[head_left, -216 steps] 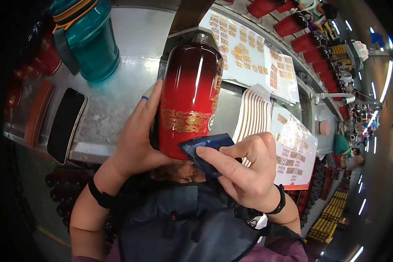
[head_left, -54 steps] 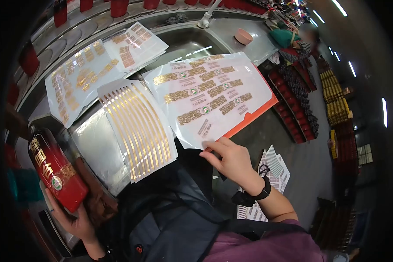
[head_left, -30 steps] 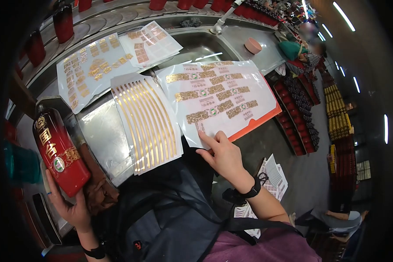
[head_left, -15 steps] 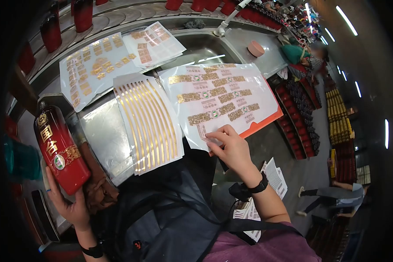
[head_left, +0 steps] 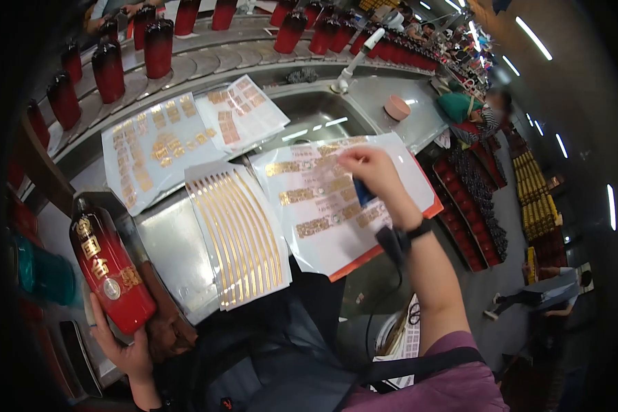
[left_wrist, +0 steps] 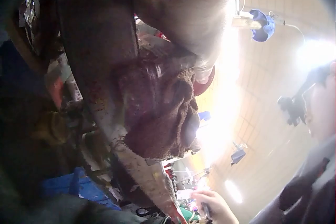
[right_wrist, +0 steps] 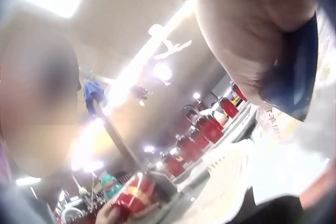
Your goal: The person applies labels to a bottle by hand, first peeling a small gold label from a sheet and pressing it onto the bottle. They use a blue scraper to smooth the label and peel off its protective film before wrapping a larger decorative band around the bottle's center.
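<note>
My left hand (head_left: 123, 350) grips the lower end of a red-and-black bottle (head_left: 104, 264), which lies tilted with gold characters and a round emblem facing up. Over a white sheet of gold ornate bands (head_left: 316, 250) is my right hand (head_left: 384, 180), blurred, its thumb and fingertips close together. A dark blue flat piece (head_left: 364, 193) is held against that palm, also plain in the right wrist view as a blue piece (right_wrist: 294, 77) under the hand (right_wrist: 252, 29). Whether the fingertips pinch anything else, I cannot tell.
A gold-striped sheet (head_left: 237, 240) lies left of the banded one. Behind are two more decal sheets (head_left: 151, 147), a sink (head_left: 323, 113) and a pink bowl (head_left: 397, 108). Bottles line the conveyor (head_left: 206, 60). Brown cloth (head_left: 168, 329) and a teal jug (head_left: 48, 275) flank the bottle.
My right hand has risen from the banded sheet's near corner to above its upper part, and small print at that corner no longer shows. My left hand still grips the bottle; the head view has shifted.
</note>
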Demonstrator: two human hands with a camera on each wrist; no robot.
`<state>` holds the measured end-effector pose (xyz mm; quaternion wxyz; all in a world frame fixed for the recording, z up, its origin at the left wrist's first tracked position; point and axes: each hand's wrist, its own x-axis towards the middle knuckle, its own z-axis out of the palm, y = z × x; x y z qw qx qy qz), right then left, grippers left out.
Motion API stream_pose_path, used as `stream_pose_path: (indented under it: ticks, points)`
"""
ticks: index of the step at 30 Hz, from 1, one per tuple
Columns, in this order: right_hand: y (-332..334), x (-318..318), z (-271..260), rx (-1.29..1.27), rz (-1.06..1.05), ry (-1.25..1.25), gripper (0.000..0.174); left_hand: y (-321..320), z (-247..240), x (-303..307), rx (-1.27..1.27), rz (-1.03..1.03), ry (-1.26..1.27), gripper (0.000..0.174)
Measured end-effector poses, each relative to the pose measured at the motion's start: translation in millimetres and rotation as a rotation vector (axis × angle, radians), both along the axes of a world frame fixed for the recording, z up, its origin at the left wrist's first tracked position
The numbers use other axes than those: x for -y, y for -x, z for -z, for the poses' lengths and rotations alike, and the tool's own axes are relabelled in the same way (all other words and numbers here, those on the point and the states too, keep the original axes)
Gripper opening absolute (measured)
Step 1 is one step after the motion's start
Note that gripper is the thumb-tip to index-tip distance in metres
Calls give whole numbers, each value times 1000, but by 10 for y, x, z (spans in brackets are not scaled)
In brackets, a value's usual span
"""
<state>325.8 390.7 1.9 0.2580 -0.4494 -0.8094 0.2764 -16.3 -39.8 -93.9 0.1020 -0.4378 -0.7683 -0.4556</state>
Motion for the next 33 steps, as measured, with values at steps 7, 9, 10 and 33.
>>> stream_pose_path:
  ticks: [7,9,10,33]
  points:
    - [517,-1849,441,396,342,-118,26,-1,2,39,6,-20,35,84]
    - [775,-1984,590,553,474,-180,26,24,-2,31,-11,6,45,88]
    - [888,-1966,659,580,522,-183,27,26,-19,8,-22,-16,41,88]
    - [1653,955,-1082,244,-1122,-66,14,-241,-1046,-492,-105,222,26,69]
